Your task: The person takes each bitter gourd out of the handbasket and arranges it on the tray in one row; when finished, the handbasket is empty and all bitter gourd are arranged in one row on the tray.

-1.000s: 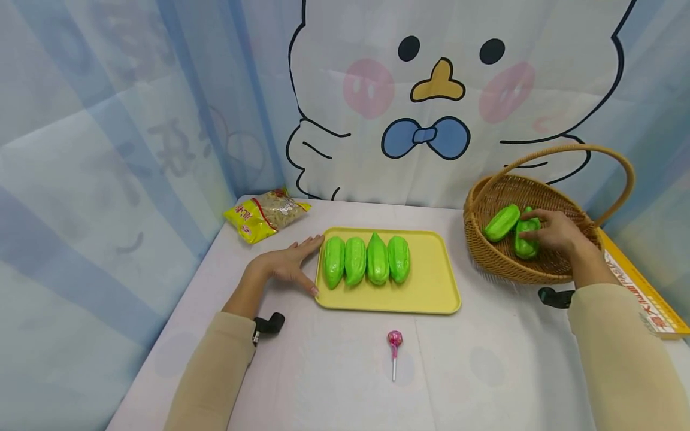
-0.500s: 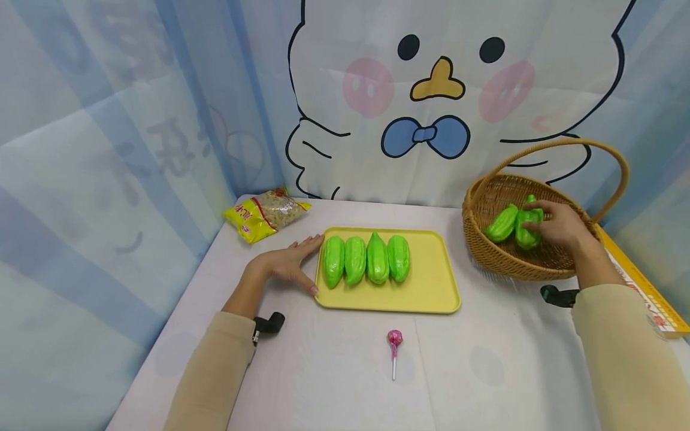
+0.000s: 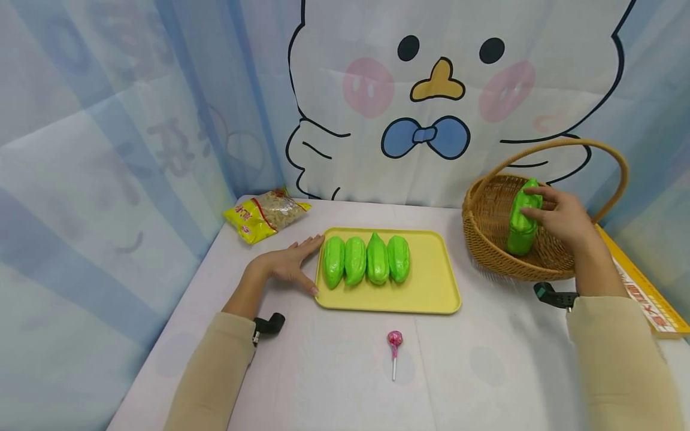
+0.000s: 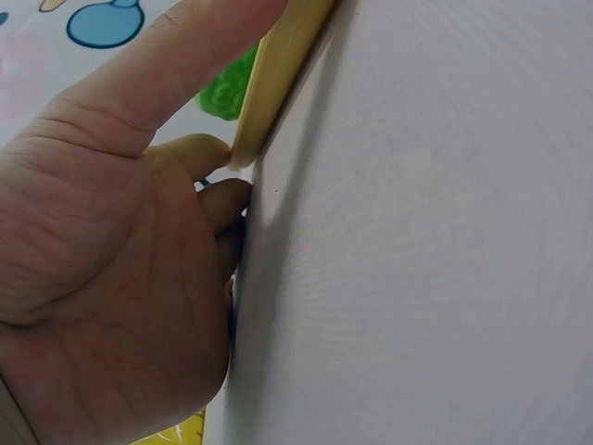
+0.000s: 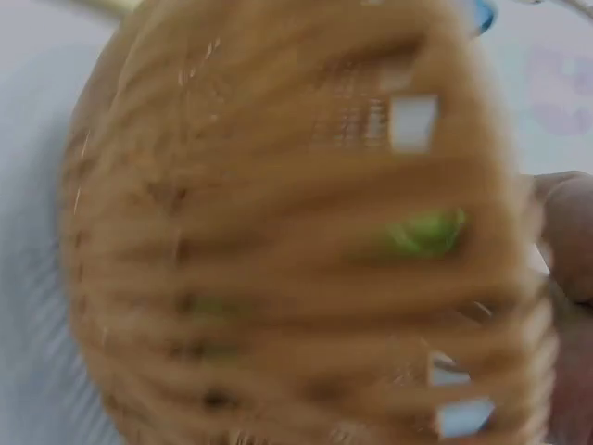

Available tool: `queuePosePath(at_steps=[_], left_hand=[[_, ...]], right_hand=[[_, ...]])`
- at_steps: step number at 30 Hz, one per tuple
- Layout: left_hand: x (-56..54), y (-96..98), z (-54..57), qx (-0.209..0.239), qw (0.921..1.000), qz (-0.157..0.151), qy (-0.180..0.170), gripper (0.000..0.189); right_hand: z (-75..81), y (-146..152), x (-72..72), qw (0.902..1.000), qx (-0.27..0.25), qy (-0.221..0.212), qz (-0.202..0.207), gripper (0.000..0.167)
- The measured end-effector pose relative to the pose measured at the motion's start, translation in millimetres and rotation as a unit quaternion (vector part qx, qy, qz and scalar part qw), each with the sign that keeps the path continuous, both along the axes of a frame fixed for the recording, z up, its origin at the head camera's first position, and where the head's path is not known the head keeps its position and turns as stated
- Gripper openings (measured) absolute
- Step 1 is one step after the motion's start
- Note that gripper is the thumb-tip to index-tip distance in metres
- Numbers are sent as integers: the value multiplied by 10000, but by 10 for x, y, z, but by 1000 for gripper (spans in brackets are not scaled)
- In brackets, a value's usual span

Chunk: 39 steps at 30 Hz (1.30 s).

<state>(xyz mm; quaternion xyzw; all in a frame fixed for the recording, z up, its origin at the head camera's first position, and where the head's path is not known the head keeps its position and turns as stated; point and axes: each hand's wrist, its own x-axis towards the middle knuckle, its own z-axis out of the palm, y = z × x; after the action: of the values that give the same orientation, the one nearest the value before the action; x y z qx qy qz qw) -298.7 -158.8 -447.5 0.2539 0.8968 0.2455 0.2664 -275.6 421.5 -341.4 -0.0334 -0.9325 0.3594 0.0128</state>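
Observation:
My right hand pinches a bright green, ridged bitter melon between thumb and fingers, inside the wicker basket. It is raised and upright, partly covering another green bitter melon in the basket. In the right wrist view the blurred basket wall hides most of the hand. My left hand is spread, its fingertips and thumb touching the left end of the yellow tray. Several green bitter melons lie side by side on that tray.
A pink-wrapped lollipop lies in front of the tray. At the back left is a yellow snack bag. A yellow-edged box lies right of the basket, whose tall handle arches over it. A cartoon curtain hangs behind.
The right hand has taken hold of one bitter melon in the basket and lifted it up in front of the other. The left hand and tray have stayed put.

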Motion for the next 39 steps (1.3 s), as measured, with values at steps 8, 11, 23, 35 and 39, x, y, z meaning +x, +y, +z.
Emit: queuePosePath(at_steps=[8, 11, 23, 35, 39], left_hand=[[-3, 20, 3, -4, 10000, 44, -30, 143], [-11, 23, -3, 3, 10000, 51, -35, 143], [-8, 31, -11, 18, 10000, 33, -56, 143], [-2, 5, -2, -21, 9999, 102, -33, 142], [4, 1, 1, -24, 9999, 130, -41, 142]], right_hand=[[94, -231, 287, 9989, -273, 374, -97, 68], [87, -344, 404, 9972, -410, 612, -143, 64], [76, -634, 650, 9944, -492, 924, -128, 58], [137, -774, 707, 9897, -709, 1210, 296, 52], [131, -830, 710, 9878, -775, 1257, 500, 51]])
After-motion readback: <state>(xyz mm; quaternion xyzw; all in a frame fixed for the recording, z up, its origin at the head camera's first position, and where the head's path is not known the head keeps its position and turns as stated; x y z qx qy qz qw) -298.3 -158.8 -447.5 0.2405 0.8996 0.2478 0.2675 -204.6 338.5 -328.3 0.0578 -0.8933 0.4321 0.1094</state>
